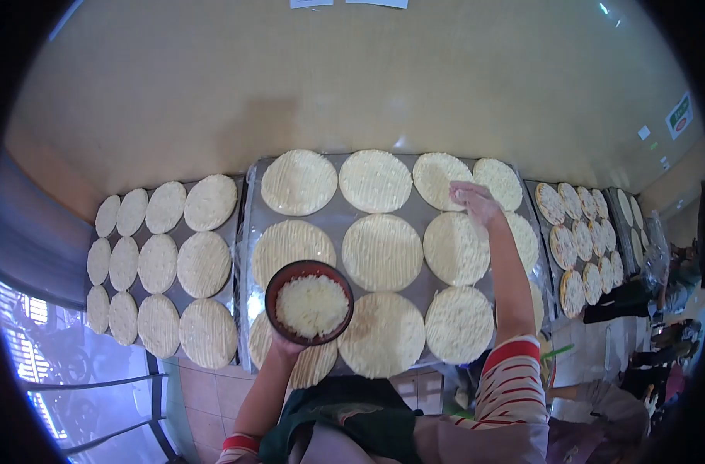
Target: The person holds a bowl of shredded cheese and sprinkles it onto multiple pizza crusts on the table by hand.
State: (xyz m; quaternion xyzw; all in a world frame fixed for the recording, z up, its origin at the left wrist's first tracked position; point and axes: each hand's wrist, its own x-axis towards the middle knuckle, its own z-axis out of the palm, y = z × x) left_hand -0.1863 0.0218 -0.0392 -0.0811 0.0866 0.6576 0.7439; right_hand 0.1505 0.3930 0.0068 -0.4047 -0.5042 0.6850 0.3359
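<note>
My left hand [289,345] grips a dark bowl [271,308] with a reddish inside from below, its fingers mostly hidden beneath it. White shreds like grated cheese [312,305] fill much of the bowl, which is above the near-left flat rounds. My right hand [477,200] is over the far right of the middle tray, its fingers bunched together; what they hold is too small to make out. Under its fingertips lies a pale dough round [441,179] with a creamy coating. Another round [498,184] beside it has white bits on top.
The middle metal tray [333,224] carries several ridged, coated rounds. A left tray [184,271] holds more pale rounds. Rounds with browner topping [562,247] lie on a tray at right. A tan wall [352,85] stands behind; people [669,286] are at far right.
</note>
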